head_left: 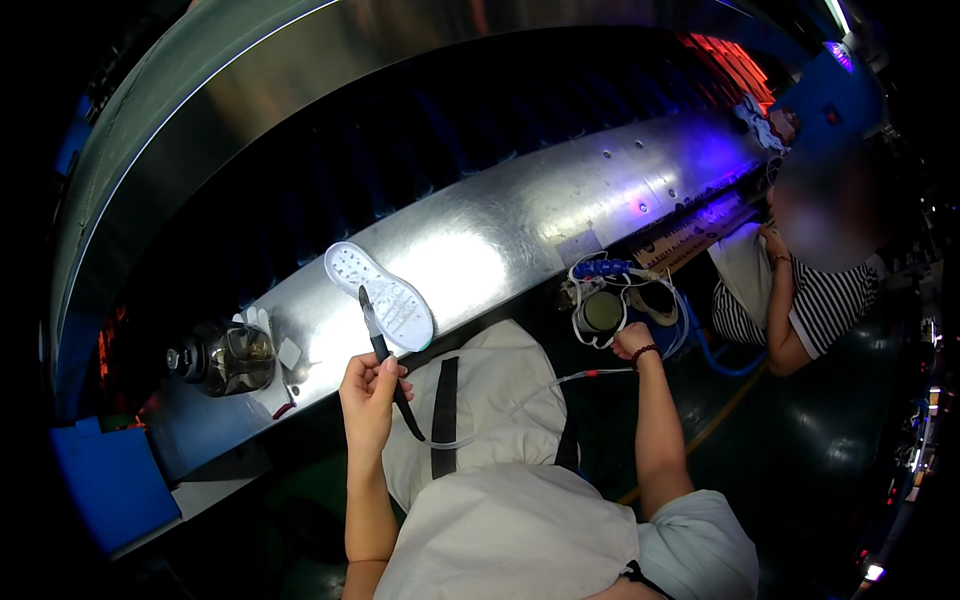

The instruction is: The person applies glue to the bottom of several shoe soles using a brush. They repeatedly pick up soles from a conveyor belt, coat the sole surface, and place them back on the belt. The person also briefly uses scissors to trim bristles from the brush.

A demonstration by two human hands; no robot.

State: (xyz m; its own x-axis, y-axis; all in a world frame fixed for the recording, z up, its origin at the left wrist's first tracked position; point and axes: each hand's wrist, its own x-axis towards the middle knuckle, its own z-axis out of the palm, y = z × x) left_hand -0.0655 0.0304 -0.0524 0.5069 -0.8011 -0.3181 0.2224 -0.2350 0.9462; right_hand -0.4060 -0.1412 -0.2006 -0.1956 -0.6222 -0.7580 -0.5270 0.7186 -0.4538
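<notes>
My left hand (370, 395) is closed around a black-handled brush (382, 350) with a clear tube (455, 443) running from its lower end. The brush's tip lies over a white shoe sole (390, 300), though I cannot tell whether it touches. That sole rests on the metal ledge (530, 215), its studded end pointing away from me. Down to the right, my right hand (633, 342) is closed beside a round container with a green top (602, 312). What its fingers hold, if anything, is hidden. White cords and a blue coiled hose (603, 268) surround the container.
A dark see-through jar (230, 357) stands on the ledge at left, beside a small white piece (289, 353). Behind the ledge runs a dark conveyor opening. At right sits a co-worker in a striped shirt (835, 300), near a cardboard box (690, 240). A blue block (110, 480) is lower left.
</notes>
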